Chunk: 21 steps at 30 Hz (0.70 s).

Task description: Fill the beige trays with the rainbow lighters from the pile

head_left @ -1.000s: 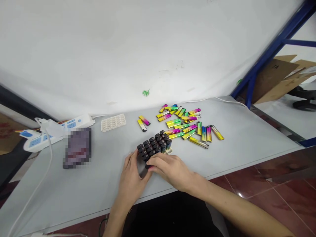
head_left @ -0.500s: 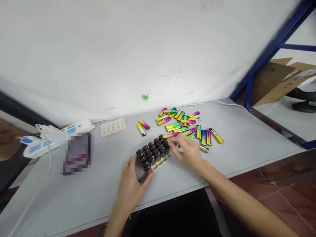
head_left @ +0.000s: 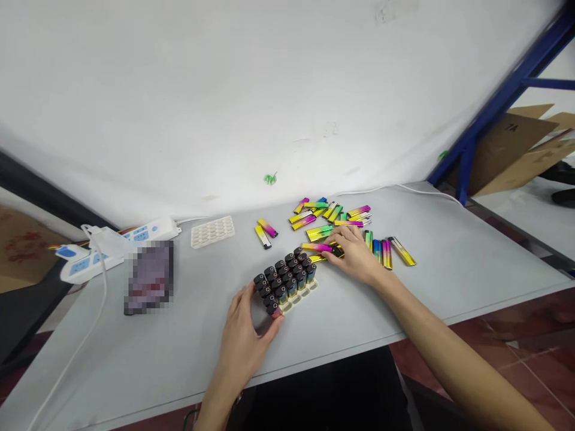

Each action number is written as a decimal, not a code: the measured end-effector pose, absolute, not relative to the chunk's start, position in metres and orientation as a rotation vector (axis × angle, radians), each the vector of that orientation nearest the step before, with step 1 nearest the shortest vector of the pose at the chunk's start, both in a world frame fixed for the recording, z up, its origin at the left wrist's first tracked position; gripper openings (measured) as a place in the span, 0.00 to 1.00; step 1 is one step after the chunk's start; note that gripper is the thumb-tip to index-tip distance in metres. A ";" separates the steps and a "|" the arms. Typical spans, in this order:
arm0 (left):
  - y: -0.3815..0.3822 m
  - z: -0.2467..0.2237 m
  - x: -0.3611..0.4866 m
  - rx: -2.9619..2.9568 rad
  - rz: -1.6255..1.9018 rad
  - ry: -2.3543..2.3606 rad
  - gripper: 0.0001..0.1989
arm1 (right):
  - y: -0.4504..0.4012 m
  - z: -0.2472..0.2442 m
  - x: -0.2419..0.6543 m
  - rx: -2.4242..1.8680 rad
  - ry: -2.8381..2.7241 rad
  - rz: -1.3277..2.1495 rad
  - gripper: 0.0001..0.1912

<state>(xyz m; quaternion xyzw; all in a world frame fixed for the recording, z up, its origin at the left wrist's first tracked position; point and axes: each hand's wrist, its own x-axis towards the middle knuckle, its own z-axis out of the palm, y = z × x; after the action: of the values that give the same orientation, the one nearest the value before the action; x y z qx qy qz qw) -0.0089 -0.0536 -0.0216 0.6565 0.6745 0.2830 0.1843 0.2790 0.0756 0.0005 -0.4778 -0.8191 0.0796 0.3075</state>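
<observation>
A cream slotted tray (head_left: 296,301) holds rows of upright lighters (head_left: 282,281) with black tops. Several slots along its near right edge are bare. My left hand (head_left: 245,335) is curled round the tray's left end, thumb at the near corner and fingers at the far side. To the right of the tray, my right hand (head_left: 354,254) reaches into a loose pile of shiny multicoloured lighters (head_left: 318,232). Its thumb and fingers close on a lighter (head_left: 338,251), which the hand partly covers. A pink and yellow lighter (head_left: 314,246) lies just left of those fingertips.
Two lighters (head_left: 265,232) lie apart behind the tray. A second cream tray (head_left: 212,231) rests near the wall. On the left are a white power strip (head_left: 153,230), its cable and a blurred dark pouch (head_left: 150,278). A blue frame (head_left: 467,161) and cardboard boxes (head_left: 512,149) stand at right.
My right hand has left the tray's right end and moved right onto the loose lighters. A lighter it was touching now stands in the tray. The left hand keeps its hold; the view has shifted slightly.
</observation>
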 end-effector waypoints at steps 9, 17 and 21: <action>-0.053 -0.024 -0.009 1.878 0.802 1.950 0.36 | 0.065 0.008 0.272 -1.122 -1.328 0.896 0.16; -0.054 -0.024 -0.010 1.879 0.790 1.958 0.36 | 0.056 0.011 0.264 -1.179 -1.358 1.019 0.23; -0.052 -0.026 -0.011 1.890 0.782 1.966 0.36 | 0.052 0.012 0.260 -1.089 -1.400 1.099 0.22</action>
<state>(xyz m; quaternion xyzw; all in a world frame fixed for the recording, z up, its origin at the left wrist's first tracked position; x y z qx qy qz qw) -0.0114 -0.0522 -0.0258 0.6586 0.6848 0.2724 0.1517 0.2596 0.0521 0.0125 -0.4510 -0.5796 0.4552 0.5034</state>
